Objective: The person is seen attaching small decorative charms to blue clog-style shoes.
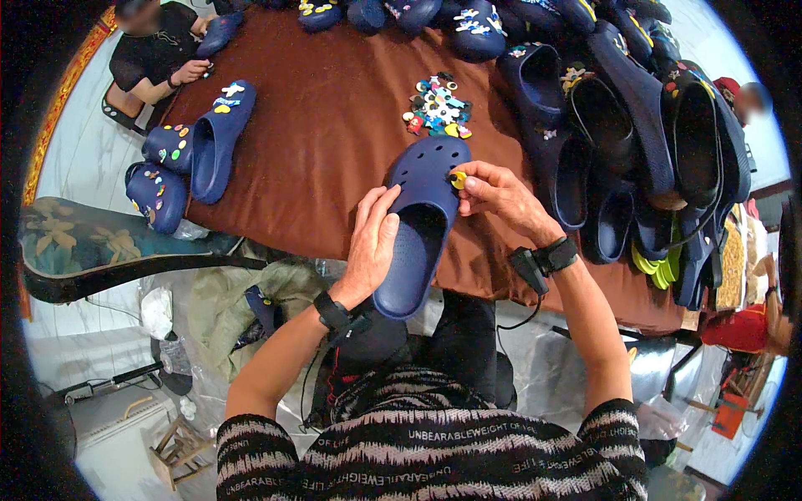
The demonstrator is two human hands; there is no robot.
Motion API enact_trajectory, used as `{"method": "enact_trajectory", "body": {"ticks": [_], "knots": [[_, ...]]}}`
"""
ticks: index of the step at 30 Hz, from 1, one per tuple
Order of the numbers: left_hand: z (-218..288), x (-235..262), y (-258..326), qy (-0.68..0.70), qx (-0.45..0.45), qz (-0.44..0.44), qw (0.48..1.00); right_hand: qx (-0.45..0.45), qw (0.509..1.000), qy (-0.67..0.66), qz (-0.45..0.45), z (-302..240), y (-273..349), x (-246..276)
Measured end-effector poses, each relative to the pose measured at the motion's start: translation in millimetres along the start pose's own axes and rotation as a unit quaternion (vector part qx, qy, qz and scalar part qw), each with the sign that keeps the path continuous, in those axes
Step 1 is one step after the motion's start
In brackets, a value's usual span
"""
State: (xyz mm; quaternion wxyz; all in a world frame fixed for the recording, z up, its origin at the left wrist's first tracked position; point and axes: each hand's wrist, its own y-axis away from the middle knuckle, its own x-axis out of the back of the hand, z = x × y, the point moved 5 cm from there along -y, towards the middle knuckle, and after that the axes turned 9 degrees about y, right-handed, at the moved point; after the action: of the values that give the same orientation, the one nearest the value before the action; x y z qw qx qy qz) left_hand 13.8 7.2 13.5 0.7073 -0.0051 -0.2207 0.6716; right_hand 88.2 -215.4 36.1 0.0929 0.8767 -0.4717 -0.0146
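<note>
A navy clog (pixel 428 171) with holes in its toe lies over the near edge of the brown-covered table (pixel 334 117), toe pointing away from me and heel toward my lap. My left hand (pixel 373 238) grips its left side, with the fingers along the rim of the opening. Between the thumb and fingers of my right hand (pixel 501 199) is a small yellow and black shoe charm (pixel 458 179), held right at the clog's right side near the toe holes. No charms show on this clog's upper. Just beyond its toe sits a loose heap of colourful shoe charms (pixel 439 107).
Several navy clogs (pixel 571 179) crowd the table's right side, and more (pixel 476 32) line the far edge. Decorated clogs (pixel 221 142) stand at the left. A co-worker (pixel 163 50) handles a clog at far left. A floral-patterned chair (pixel 109 242) stands beside the table.
</note>
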Motion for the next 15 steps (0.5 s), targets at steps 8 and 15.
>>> {"method": "enact_trajectory", "body": {"ticks": [8, 15], "knots": [[2.4, 0.6, -0.6, 0.013, 0.003, -0.003, 1.000, 0.029, 0.994, 0.103, 0.003, -5.7, 13.9, 1.7], [2.4, 0.5, -2.2, 0.007, 0.001, -0.004, 1.000, 0.065, 0.964, 0.246, 0.082, -20.6, 19.9, -6.9]]}}
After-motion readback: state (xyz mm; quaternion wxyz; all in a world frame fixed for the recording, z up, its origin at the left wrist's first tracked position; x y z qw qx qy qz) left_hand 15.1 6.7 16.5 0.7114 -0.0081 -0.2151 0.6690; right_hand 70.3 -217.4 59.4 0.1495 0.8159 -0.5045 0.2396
